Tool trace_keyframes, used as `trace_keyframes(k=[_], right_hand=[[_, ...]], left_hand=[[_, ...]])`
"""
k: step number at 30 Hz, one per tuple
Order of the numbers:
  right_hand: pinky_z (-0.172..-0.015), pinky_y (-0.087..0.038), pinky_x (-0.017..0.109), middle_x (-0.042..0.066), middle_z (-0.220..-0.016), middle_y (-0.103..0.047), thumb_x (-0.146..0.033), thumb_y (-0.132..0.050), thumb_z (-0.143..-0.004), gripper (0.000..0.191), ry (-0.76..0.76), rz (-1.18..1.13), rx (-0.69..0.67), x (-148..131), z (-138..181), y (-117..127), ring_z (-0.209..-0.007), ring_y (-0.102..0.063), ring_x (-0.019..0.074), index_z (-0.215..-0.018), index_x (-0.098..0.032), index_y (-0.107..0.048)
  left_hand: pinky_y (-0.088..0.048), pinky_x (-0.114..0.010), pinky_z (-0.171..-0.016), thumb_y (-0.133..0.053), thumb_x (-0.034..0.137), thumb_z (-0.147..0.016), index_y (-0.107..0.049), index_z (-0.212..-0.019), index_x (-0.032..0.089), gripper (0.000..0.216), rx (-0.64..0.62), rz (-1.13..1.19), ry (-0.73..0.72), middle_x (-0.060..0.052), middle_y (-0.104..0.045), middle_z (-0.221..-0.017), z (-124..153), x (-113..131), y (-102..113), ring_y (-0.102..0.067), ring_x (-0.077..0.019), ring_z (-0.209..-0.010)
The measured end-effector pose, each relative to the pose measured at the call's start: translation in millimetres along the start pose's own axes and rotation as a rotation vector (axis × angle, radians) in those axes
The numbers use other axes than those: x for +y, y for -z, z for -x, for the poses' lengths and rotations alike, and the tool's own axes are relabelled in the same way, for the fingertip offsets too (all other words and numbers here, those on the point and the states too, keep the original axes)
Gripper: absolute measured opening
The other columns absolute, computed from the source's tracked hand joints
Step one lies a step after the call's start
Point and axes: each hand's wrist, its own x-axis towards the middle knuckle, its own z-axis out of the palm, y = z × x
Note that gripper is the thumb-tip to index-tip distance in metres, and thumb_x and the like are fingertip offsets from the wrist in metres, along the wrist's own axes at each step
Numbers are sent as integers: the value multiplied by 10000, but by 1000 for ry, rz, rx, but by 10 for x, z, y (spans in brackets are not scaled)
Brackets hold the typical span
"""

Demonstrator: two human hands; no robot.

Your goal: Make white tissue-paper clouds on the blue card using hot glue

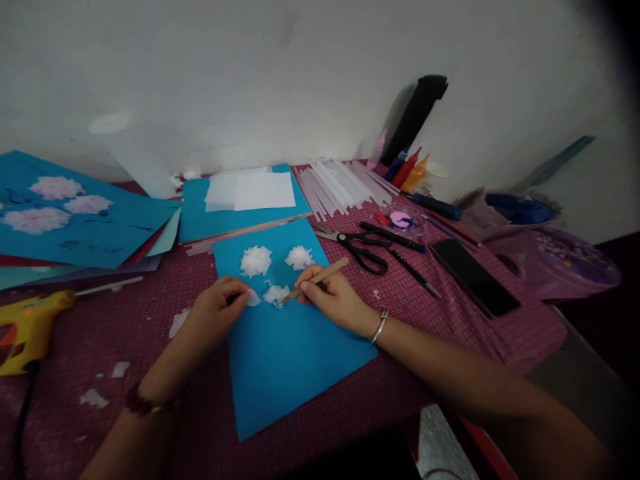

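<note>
A blue sheet of paper [290, 353] lies on the red checked tablecloth in front of me. Two fluffy white tissue puffs [256, 261] sit near its top edge, and a third smaller puff [276, 294] lies just below them. My right hand [333, 298] grips a wooden stick [320, 277] like a pencil, its tip pressing into the third puff. My left hand [220, 311] pinches a small white tissue piece [253, 298] at the sheet's left side, right beside that puff.
A yellow glue gun [30, 327] lies at far left. Blue sheets with pink-white puffs [55, 213] and stacked coloured paper [240, 200] sit behind. Black scissors [363, 250], pens, white paper strips [340, 183], glue bottles [407, 170], a phone [473, 277] and a purple container [555, 260] crowd the right. Tissue scraps dot the cloth.
</note>
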Motion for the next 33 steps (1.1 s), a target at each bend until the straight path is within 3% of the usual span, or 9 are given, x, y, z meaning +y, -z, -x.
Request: trace_keyframes(k=[7, 20, 33], right_hand=[[-598, -446, 239, -18, -687, -573, -200, -497, -873, 122, 54, 94, -13, 23, 16, 10, -634, -561, 110, -768, -180, -557], [-560, -460, 230, -15, -680, -602, -185, -498, -881, 71, -44, -87, -13, 54, -19, -36, -595, -572, 100, -835, -176, -551], [-568, -462, 234, -13, -693, -588, -208, -497, -884, 78, 13, -69, 31, 41, 3, -19, -622, -570, 110, -845, -179, -557]], left_hand=[[-451, -344, -758, -463, 380, -822, -633, -769, 219, 240, 2, -8, 1, -21, -623, -887, 1, -28, -10, -592, -198, -832], [-458, -335, -723, -470, 353, -822, -627, -741, 222, 220, 19, -44, -4, -17, -633, -869, 0, -5, -14, -593, -190, -789], [-449, -331, -758, -456, 335, -839, -617, -727, 207, 234, -15, -61, -39, -31, -612, -900, 4, -10, -23, -585, -189, -822]])
